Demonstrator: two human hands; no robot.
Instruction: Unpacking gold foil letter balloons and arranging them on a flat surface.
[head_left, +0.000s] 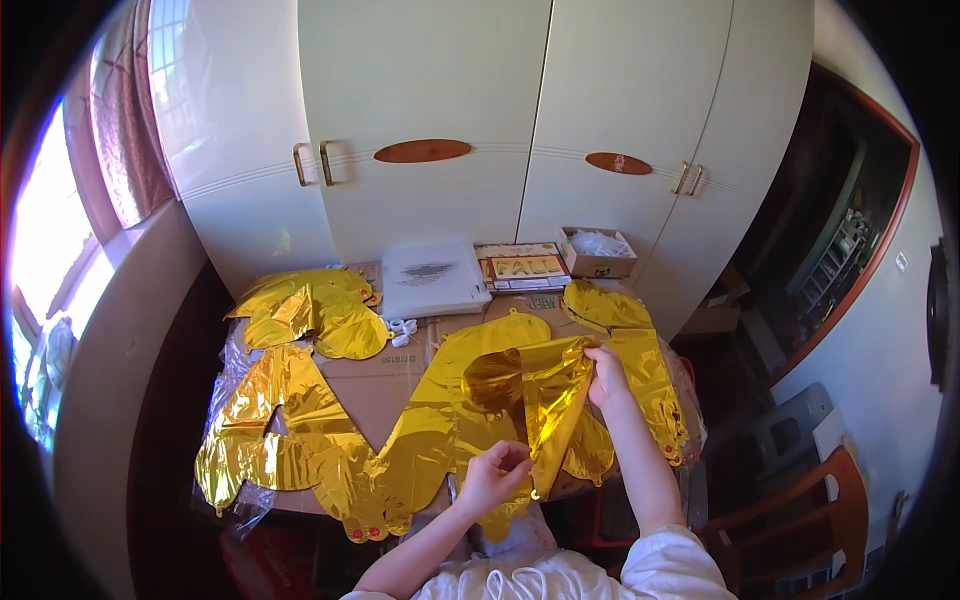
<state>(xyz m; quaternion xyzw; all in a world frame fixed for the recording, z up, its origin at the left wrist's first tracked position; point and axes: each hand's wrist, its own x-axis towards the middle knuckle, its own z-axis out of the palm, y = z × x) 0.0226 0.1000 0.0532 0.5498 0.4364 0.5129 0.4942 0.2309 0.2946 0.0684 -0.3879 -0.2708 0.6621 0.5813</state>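
Observation:
A flat, uninflated gold foil balloon [556, 396] is stretched up between my hands above the table. My right hand [605, 376] grips its upper right edge. Lower down and to the left, my left hand [492, 478] has its thumb and fingers pinched together at the foil's lower edge. Under and beside the held piece, another large gold foil balloon [430, 400] lies across the front of the table. More flat gold foil balloons lie at the left [280, 420], at the back left [310, 308] and along the right side [650, 375].
Brown cardboard [350, 385] covers the table. At its back are a white flat package [433, 280], a printed box [522, 268] and an open small box [598, 252] with clear plastic inside. White cabinets [420, 80] stand behind; a wooden chair [840, 510] is at the right.

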